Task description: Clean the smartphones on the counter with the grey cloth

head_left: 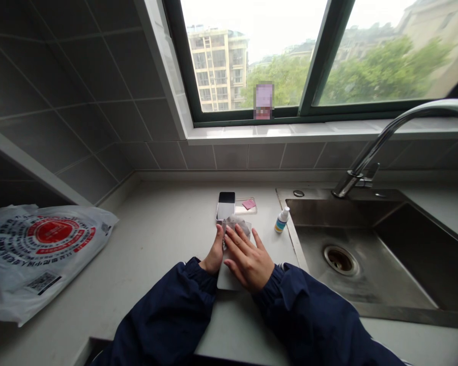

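A flat light-grey slab, like a tablet (226, 278), lies on the counter in front of me. My left hand (213, 252) grips its left edge, thumb up along the side. My right hand (248, 259) lies flat on top of it, fingers stretched out and pressing a crumpled grey cloth (237, 222) at its far end. Just beyond the cloth lies a phone (226, 205) with a dark screen. Beside the phone is a clear case or film (246, 205) with a pink tab on it. A small white bottle with a blue and yellow label (281, 219) stands to the right.
A steel sink (366, 264) with a drain and a curved faucet (385, 137) fills the right side. A white plastic bag with red print (41, 254) lies at the left. Grey tiled walls and a window ledge (309, 132) close off the back.
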